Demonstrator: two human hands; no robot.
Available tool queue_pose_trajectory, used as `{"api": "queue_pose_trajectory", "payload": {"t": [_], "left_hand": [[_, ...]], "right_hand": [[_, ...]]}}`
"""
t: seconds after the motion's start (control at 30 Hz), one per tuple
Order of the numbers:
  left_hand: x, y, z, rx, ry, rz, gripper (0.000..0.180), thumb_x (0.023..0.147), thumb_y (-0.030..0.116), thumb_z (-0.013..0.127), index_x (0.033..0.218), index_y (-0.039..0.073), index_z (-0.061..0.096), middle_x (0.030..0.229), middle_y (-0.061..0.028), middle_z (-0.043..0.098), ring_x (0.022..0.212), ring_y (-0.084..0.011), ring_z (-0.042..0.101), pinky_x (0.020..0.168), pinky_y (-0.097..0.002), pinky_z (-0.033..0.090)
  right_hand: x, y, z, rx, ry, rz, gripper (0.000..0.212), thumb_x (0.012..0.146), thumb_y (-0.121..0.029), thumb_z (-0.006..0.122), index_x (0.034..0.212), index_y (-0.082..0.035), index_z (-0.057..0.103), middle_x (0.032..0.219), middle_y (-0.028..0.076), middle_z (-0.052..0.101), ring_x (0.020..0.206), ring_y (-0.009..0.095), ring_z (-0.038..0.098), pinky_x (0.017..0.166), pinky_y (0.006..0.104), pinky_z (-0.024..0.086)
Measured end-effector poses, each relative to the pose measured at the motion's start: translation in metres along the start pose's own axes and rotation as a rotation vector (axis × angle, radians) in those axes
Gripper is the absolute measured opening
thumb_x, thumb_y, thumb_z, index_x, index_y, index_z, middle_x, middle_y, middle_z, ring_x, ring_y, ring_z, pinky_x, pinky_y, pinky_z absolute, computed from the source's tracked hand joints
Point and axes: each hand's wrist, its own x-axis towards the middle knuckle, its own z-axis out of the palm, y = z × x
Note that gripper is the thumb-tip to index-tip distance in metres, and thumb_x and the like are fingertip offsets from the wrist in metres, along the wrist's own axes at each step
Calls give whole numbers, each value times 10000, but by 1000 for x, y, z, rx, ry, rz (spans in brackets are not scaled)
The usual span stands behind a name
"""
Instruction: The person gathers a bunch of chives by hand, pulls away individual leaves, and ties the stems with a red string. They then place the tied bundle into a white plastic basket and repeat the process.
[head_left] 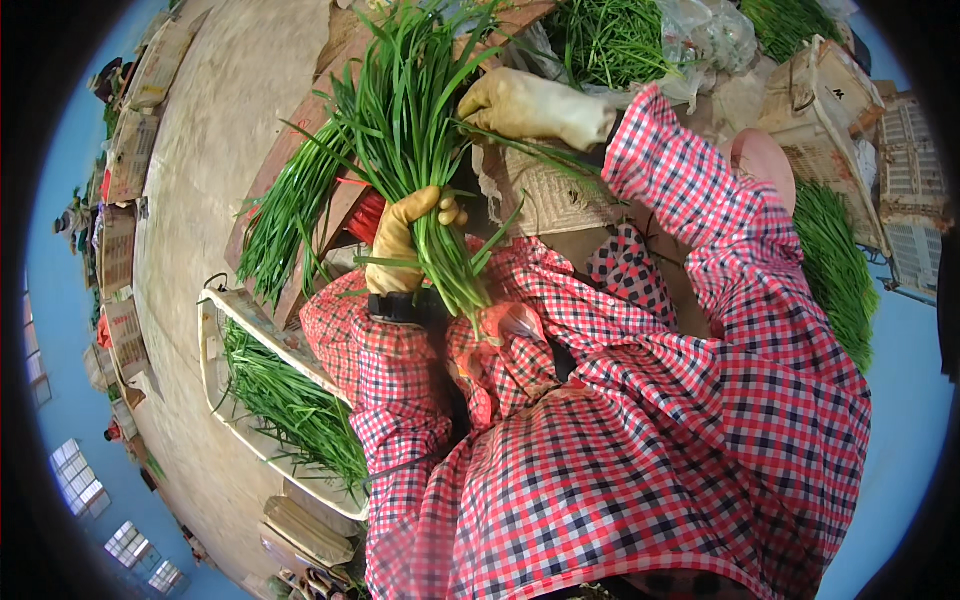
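The left hand (pixel 405 240), in a yellowish glove, has its fingers clamped around the lower stalks of a bunch of green chives (pixel 405 130), whose blades fan up and away from those fingers. The right hand (pixel 525 105), gloved likewise, rests against the upper blades on the bunch's right side, fingers curled together, though whether they pinch any leaves is hard to tell. Below and left of the left fingers a shallow tray (pixel 250 320) holds more chives.
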Motion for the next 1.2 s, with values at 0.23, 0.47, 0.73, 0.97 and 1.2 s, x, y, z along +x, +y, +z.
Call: {"api": "queue_pose_trajectory", "payload": {"t": [0.23,0.47,0.73,0.97,1.2], "left_hand": [[4,1,10,-103,-30,9,278,965,302,630,855,52,581,724,-34,558,818,-238,559,796,-330,493],[5,6,25,-232,-76,-23,236,939,264,652,864,47,599,733,-39,572,805,-229,590,757,-325,512],[3,8,31,-188,-138,41,249,927,248,667,857,19,598,724,-54,566,753,-218,542,821,-345,472],[9,5,30,-177,-133,-49,372,987,213,590,1269,-20,521,763,-45,536,737,-181,511,804,-342,490],[13,6,31,-309,-212,-32,203,942,186,641,941,-13,599,786,-46,556,756,-185,555,826,-363,510]], "right_hand": [[13,-20,7,-632,-125,105,341,892,-80,566,1223,-100,647,1051,151,709,906,313,709,761,411,571],[8,-19,12,-412,274,31,183,864,-116,664,1016,-33,722,964,152,713,828,292,711,762,401,596],[-28,-3,-43,170,105,27,292,955,-284,670,1107,-42,733,866,73,731,784,140,675,737,302,543],[-50,6,-46,-77,109,-60,290,942,-323,666,1114,-99,732,957,88,748,873,265,711,755,365,556],[-74,43,-61,-124,234,-41,390,954,-420,635,1158,-97,713,1056,123,730,863,260,702,782,363,561]]}}
